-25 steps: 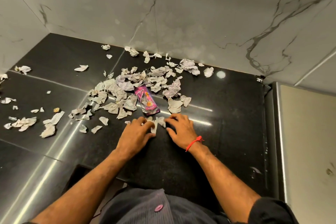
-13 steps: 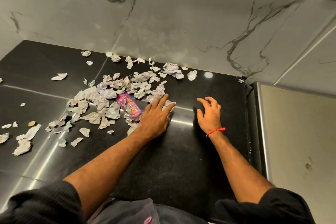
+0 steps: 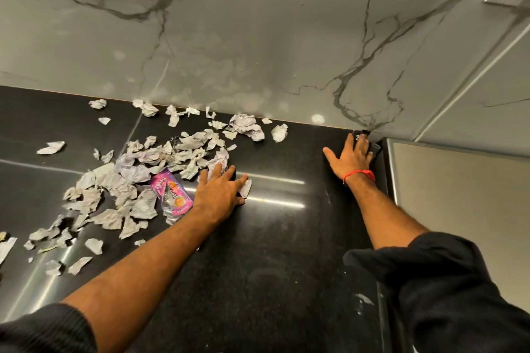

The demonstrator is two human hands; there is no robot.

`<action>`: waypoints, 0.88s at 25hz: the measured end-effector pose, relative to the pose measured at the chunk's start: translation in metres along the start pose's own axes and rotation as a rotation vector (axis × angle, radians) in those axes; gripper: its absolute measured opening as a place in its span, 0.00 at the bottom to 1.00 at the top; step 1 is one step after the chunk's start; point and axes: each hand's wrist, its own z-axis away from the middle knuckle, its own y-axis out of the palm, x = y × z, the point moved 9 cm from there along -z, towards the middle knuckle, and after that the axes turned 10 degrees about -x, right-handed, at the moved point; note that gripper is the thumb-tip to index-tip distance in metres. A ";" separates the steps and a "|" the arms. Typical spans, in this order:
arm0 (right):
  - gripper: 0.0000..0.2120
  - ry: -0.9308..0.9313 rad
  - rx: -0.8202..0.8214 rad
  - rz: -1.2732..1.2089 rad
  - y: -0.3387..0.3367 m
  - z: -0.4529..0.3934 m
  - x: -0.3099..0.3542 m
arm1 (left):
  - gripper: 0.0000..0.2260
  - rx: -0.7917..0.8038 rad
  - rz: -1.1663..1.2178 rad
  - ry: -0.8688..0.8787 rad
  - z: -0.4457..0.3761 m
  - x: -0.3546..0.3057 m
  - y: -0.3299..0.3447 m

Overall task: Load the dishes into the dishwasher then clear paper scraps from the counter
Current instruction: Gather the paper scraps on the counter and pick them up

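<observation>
Paper scraps (image 3: 149,169) are lying heaped on the black surface (image 3: 275,252); left hand (image 3: 220,192) is resting flat beside them, fingers spread, right hand (image 3: 351,156) is reaching flat-fingered into the far corner

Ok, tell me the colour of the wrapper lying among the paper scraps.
Pink and purple, with an orange spot: the wrapper shows in the head view.

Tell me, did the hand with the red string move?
Yes. The right hand went away from the pink wrapper and paper scraps, to the counter's far right corner by the wall.
</observation>
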 end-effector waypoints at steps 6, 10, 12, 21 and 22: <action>0.29 -0.474 0.027 -0.109 0.043 0.057 0.127 | 0.31 0.025 0.003 0.001 0.002 0.001 0.001; 0.28 -0.436 0.025 -0.358 0.041 0.058 0.182 | 0.32 0.037 0.054 0.012 0.005 0.003 0.000; 0.32 -0.407 0.112 -0.248 0.053 0.045 0.191 | 0.31 0.025 0.064 0.038 0.013 0.008 -0.003; 0.29 -0.727 0.474 -0.221 0.105 0.187 0.292 | 0.20 -0.149 0.000 -0.012 0.091 0.094 0.006; 0.27 -0.752 0.473 -0.324 0.100 0.200 0.298 | 0.21 -0.194 0.029 -0.012 0.101 0.102 0.005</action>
